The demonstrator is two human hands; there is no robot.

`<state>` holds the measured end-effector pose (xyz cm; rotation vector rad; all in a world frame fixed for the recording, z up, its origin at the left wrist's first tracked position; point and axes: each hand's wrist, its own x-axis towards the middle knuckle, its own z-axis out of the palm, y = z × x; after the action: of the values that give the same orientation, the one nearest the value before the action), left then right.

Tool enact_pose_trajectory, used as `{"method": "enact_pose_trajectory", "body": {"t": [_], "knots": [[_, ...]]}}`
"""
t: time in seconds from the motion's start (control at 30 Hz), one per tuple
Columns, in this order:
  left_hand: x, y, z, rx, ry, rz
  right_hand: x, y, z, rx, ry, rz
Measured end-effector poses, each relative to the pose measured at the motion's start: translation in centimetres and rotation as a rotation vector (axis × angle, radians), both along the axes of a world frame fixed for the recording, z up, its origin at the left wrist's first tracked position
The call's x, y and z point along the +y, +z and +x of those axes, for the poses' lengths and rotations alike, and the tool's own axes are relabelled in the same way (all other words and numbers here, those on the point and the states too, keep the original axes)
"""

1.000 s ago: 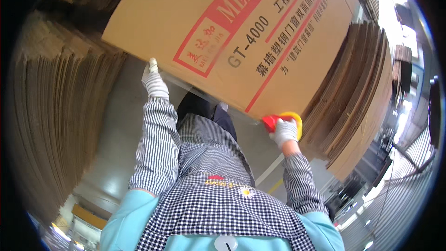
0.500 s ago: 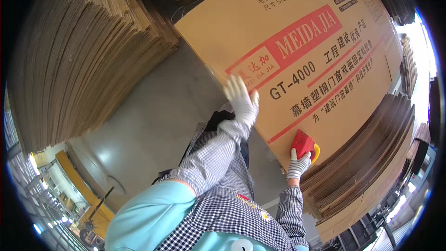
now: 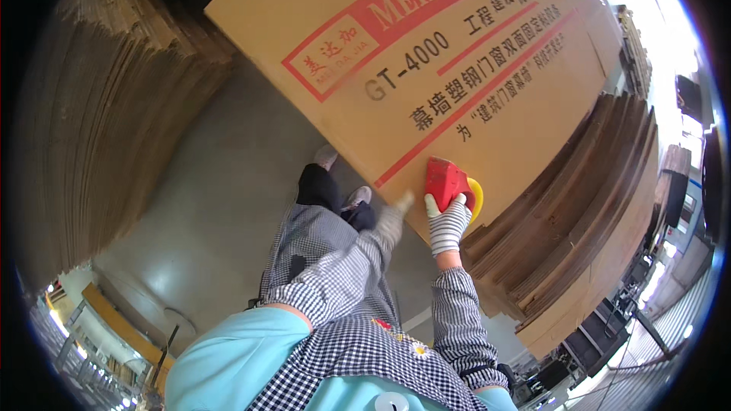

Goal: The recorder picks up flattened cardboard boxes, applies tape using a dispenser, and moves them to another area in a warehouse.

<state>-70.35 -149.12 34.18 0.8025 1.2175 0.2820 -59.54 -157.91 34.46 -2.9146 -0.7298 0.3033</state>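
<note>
My right hand (image 3: 448,224), in a white glove with a striped cuff, grips a red tape dispenser (image 3: 444,181). A yellow roll shows at its right side. The dispenser rests at the near edge of a large flat brown carton (image 3: 518,148) with red and black print. My left hand (image 3: 396,217), also gloved, is beside the carton's near left edge, left of the dispenser. Motion smears its fingers, so their pose cannot be told. Whether it touches the carton is unclear.
A tall stack of flat cardboard sheets (image 3: 114,129) stands at the left. More stacked cardboard (image 3: 567,213) lies at the right, beside and below the printed carton. Grey floor (image 3: 221,167) shows between the left stack and my feet. Racks and machinery stand farther off at the lower right.
My left hand has come back from over the printed carton toward its near edge. The carton appears shifted up and left in view, and the dispenser stays in my right hand.
</note>
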Motion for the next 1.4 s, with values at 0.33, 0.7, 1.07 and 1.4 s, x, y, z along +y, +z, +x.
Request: {"method": "enact_pose_trajectory", "body": {"t": [0.33, 0.7, 1.07, 1.4], "knots": [[2.3, -29.7, -14.6, -0.41, -0.957, -0.07, 3.4, 2.5, -1.9, -0.019, 0.202, 0.17], [21.0, -6.3, -10.2, 0.012, 0.114, -0.265, -0.2, 2.3, -1.8, -0.007, -0.028, 0.046], [22.3, -3.6, -5.5, -0.218, 0.413, -0.382, -5.3, 12.3, -7.4, 0.54, -0.644, 0.698], [24.7, 1.1, -6.5, -0.419, 0.236, -0.291, -14.3, 16.3, -10.9, 0.631, -0.845, 1.326]]}}
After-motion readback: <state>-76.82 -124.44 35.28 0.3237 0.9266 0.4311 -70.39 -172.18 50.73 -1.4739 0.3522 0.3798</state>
